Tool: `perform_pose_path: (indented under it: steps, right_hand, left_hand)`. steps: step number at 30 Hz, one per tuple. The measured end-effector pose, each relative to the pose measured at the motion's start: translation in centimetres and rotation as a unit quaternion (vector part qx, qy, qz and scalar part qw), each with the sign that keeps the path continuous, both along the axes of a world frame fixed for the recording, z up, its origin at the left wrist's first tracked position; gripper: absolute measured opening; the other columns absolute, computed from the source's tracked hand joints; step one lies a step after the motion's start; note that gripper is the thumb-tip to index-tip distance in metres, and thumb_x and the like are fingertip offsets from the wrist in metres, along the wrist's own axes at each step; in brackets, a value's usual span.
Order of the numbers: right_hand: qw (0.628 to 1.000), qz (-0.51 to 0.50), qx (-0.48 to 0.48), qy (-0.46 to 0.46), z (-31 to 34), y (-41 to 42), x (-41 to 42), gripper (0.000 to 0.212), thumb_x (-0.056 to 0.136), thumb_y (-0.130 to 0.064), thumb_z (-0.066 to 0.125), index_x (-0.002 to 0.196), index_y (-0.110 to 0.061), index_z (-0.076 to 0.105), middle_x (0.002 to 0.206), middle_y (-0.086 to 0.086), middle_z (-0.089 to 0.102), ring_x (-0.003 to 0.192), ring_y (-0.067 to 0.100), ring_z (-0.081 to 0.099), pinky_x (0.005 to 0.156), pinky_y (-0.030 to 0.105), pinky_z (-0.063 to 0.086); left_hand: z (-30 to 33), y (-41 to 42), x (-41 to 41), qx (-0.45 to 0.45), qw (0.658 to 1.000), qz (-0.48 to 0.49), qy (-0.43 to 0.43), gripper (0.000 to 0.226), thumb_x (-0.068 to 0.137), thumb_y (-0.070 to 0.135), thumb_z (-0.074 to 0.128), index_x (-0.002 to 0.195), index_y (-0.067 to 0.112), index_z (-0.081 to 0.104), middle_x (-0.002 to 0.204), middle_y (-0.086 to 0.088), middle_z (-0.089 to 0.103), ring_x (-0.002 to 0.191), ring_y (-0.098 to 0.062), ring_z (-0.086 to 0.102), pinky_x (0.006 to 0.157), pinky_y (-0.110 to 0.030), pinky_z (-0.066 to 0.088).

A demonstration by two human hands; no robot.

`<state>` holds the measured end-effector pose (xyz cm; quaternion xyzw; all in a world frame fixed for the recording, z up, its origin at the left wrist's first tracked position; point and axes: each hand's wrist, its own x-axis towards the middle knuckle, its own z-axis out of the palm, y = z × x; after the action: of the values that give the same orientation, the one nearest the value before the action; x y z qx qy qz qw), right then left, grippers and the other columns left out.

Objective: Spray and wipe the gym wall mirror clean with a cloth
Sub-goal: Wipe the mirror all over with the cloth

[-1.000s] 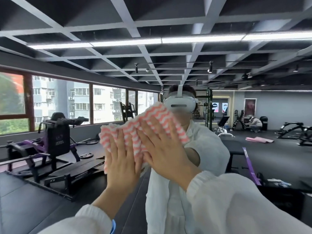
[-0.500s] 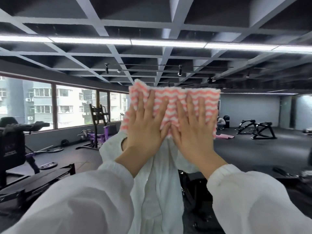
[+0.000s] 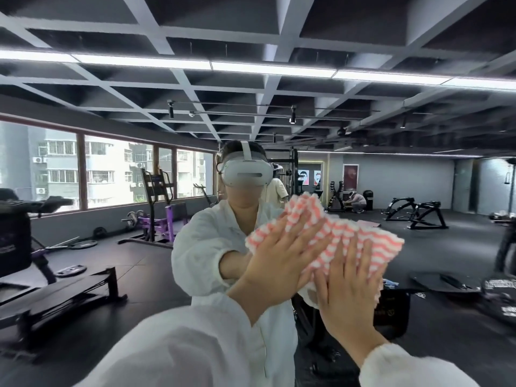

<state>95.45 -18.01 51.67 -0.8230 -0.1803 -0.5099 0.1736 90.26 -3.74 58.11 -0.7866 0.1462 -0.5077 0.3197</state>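
Pink-and-white striped cloth (image 3: 335, 241) spread flat on the wall mirror (image 3: 418, 275), long axis running left to right, right of the wearer's reflection; left hand (image 3: 282, 261) and right hand (image 3: 349, 289) both press it, fingers straight; unwiped glass, I'd judge, lies rightward, nearer the right hand.

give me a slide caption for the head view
Both hands, left hand and right hand, press a pink-and-white striped cloth flat against the gym wall mirror.

A purple weight machine (image 3: 160, 219) stands far left below the windows (image 3: 117, 174); black benches (image 3: 416, 213) sit far right under ceiling lights (image 3: 251, 67).
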Motion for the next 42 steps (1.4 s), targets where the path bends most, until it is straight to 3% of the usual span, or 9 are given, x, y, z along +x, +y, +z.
perform_pose_path:
  steps: [4, 8, 10, 14, 21, 25, 31, 37, 42]
  right_hand:
    - [1.0, 0.011, -0.003, -0.001, 6.0, 1.1, 0.1, 0.068, 0.098, -0.051, 0.011, 0.151, -0.015, -0.01, 0.158, 0.012, 0.004, 0.144, 0.037, 0.007, 0.105, 0.071, 0.016]
    - [0.999, 0.028, -0.015, -0.008, 13.3, 3.5, -1.2, 0.064, 0.093, -0.059, -0.001, 0.142, -0.028, -0.027, 0.155, 0.0, -0.022, 0.144, 0.031, -0.014, 0.109, 0.069, 0.006]
    - [0.999, 0.031, -0.025, -0.007, 16.2, 5.2, -2.1, 0.063, 0.089, -0.062, -0.005, 0.137, -0.032, -0.033, 0.154, 0.0, -0.031, 0.141, 0.031, -0.025, 0.11, 0.065, -0.002]
    - [0.996, 0.057, -0.052, -0.039, 18.9, 10.0, -5.1, 0.064, 0.096, -0.06, 0.006, 0.146, -0.032, -0.022, 0.155, 0.0, -0.028, 0.141, 0.031, -0.027, 0.109, 0.064, -0.01]
    - [0.983, 0.09, -0.094, -0.13, 14.5, 18.6, -8.1, 0.063, 0.094, -0.052, 0.015, 0.151, -0.027, 0.01, 0.16, 0.006, 0.006, 0.146, 0.033, 0.001, 0.11, 0.066, 0.0]
    - [0.973, 0.13, -0.113, -0.155, 11.6, 21.3, -9.3, 0.061, 0.093, -0.048, 0.026, 0.149, -0.025, 0.026, 0.158, 0.005, 0.017, 0.146, 0.032, 0.007, 0.111, 0.066, 0.004]
    - [0.959, 0.136, -0.197, -0.152, 7.3, 22.9, -10.4, 0.061, 0.095, -0.05, 0.021, 0.151, -0.025, 0.021, 0.16, 0.002, 0.01, 0.147, 0.029, -0.001, 0.111, 0.064, -0.006]
    - [0.924, 0.129, -0.32, -0.162, 1.6, 22.3, -10.7, 0.064, 0.094, -0.052, 0.029, 0.152, -0.026, 0.018, 0.16, 0.001, 0.006, 0.146, 0.029, -0.005, 0.108, 0.062, -0.019]
    - [0.907, 0.116, -0.362, -0.184, -2.2, 19.9, -9.2, 0.066, 0.093, -0.051, 0.027, 0.151, -0.023, 0.013, 0.159, -0.001, -0.001, 0.146, 0.028, -0.003, 0.109, 0.063, -0.016]
  left_hand:
    - [5.5, 1.7, -0.3, -0.002, 0.999, 0.012, -0.039, 0.057, 0.094, 0.043, 0.022, 0.146, 0.019, 0.022, 0.152, -0.01, 0.014, 0.142, -0.028, 0.008, 0.115, -0.048, -0.005]
    - [10.8, 3.7, -1.8, -0.057, 0.994, 0.056, -0.077, 0.061, 0.095, 0.048, -0.005, 0.148, 0.019, -0.002, 0.156, -0.01, 0.002, 0.142, -0.029, -0.01, 0.112, -0.042, -0.017]
    - [12.4, 5.4, -2.8, -0.111, 0.989, 0.061, -0.071, 0.06, 0.091, 0.049, -0.006, 0.145, 0.022, -0.01, 0.157, -0.01, -0.006, 0.142, -0.03, -0.014, 0.111, -0.039, -0.02]
    - [13.0, 9.9, -5.2, -0.185, 0.976, 0.057, -0.104, 0.058, 0.096, 0.045, 0.005, 0.149, 0.021, 0.0, 0.158, -0.012, 0.001, 0.144, -0.032, -0.004, 0.115, -0.04, -0.007]
    - [7.5, 17.4, -9.3, -0.241, 0.961, 0.052, -0.123, 0.06, 0.097, 0.038, 0.018, 0.148, 0.01, 0.006, 0.155, -0.02, 0.012, 0.142, -0.035, 0.008, 0.114, -0.047, 0.005]
    - [3.8, 19.7, -10.7, -0.263, 0.954, 0.057, -0.13, 0.06, 0.097, 0.036, 0.018, 0.15, 0.008, 0.014, 0.154, -0.022, 0.014, 0.142, -0.034, 0.009, 0.116, -0.038, -0.005]
    - [-2.5, 21.6, -11.8, -0.335, 0.929, 0.078, -0.137, 0.06, 0.099, 0.038, 0.01, 0.148, 0.004, 0.018, 0.151, -0.027, 0.017, 0.139, -0.041, 0.013, 0.111, -0.051, 0.011]
    - [-12.1, 21.1, -12.5, -0.446, 0.887, 0.1, -0.071, 0.059, 0.099, 0.044, 0.007, 0.152, 0.017, -0.003, 0.154, -0.022, 0.007, 0.134, -0.05, 0.021, 0.101, -0.063, 0.028]
    - [-16.6, 18.1, -11.8, -0.45, 0.886, 0.106, -0.038, 0.062, 0.099, 0.044, 0.005, 0.151, 0.011, -0.001, 0.157, -0.014, -0.013, 0.131, -0.047, 0.018, 0.104, -0.051, 0.013]
